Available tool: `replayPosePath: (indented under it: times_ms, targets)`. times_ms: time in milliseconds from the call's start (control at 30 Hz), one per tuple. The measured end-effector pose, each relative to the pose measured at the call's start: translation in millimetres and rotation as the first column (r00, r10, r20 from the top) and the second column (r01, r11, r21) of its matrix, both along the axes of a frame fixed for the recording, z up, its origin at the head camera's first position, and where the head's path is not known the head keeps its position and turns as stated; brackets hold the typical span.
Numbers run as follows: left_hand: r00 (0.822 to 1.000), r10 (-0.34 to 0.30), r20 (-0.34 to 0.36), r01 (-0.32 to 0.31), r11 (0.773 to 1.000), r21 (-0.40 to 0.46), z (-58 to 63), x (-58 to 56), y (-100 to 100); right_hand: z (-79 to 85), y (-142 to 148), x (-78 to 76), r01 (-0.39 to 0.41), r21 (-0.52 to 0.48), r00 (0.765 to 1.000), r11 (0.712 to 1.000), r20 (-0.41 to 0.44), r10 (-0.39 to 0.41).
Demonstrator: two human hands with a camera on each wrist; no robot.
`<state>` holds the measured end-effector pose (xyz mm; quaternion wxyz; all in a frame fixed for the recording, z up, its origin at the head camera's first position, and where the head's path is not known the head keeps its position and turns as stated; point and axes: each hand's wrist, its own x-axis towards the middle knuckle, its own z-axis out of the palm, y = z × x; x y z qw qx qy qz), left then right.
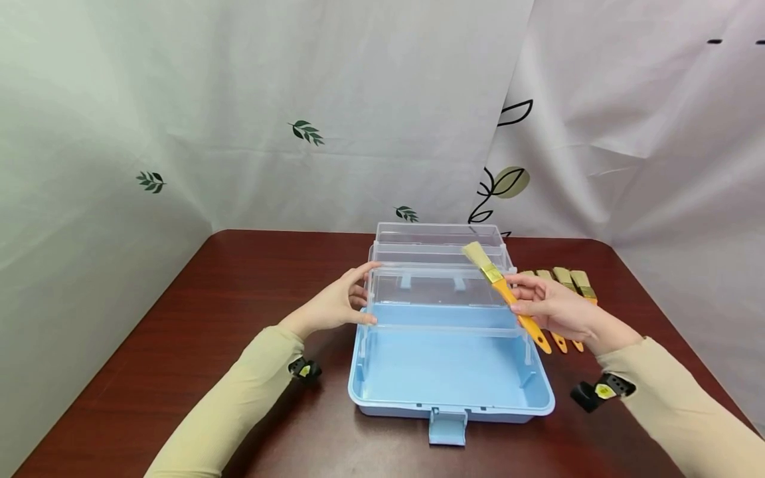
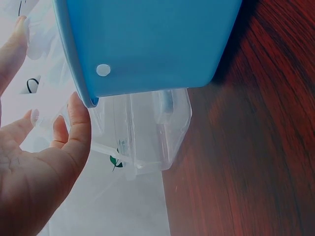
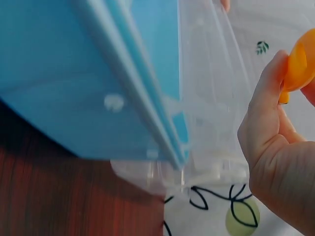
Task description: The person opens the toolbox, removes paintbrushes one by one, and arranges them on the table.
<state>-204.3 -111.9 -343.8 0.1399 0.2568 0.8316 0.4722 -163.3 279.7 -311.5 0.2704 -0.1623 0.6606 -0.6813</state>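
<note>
A light blue toolbox (image 1: pixel 442 372) stands with its lid folded back, and its clear trays (image 1: pixel 439 285) are raised over the rear. At the trays' left end, my left hand (image 1: pixel 335 302) holds the edge between thumb and fingers. My right hand (image 1: pixel 558 309) pinches a paintbrush (image 1: pixel 502 285) by its orange handle, bristles pointing up and left, above the box's right side. In the right wrist view only part of the orange handle (image 3: pixel 300 61) shows. The box's blue base (image 2: pixel 147 44) fills the upper part of the left wrist view.
Several more paintbrushes (image 1: pixel 582 282) lie side by side on the dark red-brown table (image 1: pixel 269 279), right of the box and partly hidden by my right hand. The front latch (image 1: pixel 447 428) hangs down. A white cloth (image 1: pixel 358 79) with leaf prints surrounds the table.
</note>
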Motion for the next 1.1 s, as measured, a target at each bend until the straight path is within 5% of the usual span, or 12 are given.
replayPosePath:
  times_ms: [400, 733, 1100]
  targets:
    - [1.000, -0.016, -0.008, 0.016, 1.000, 0.015, -0.4, -2.8, 0.0, -8.9, 36.2, -3.9, 0.141, -0.032, 0.990, 0.990, 0.037, -0.139]
    - [1.000, -0.001, 0.013, 0.000, 1.000, 0.007, -0.4, -2.3, 0.4, -20.0, 62.8, -10.5, 0.305, 0.239, 0.951, 0.922, -0.031, -0.307]
    - [1.000, -0.001, 0.011, 0.001, 1.000, 0.004, -0.4, -1.3, 0.7, -38.9, 106.4, -17.5, 0.362, 0.372, 0.930, 0.855, -0.077, -0.360]
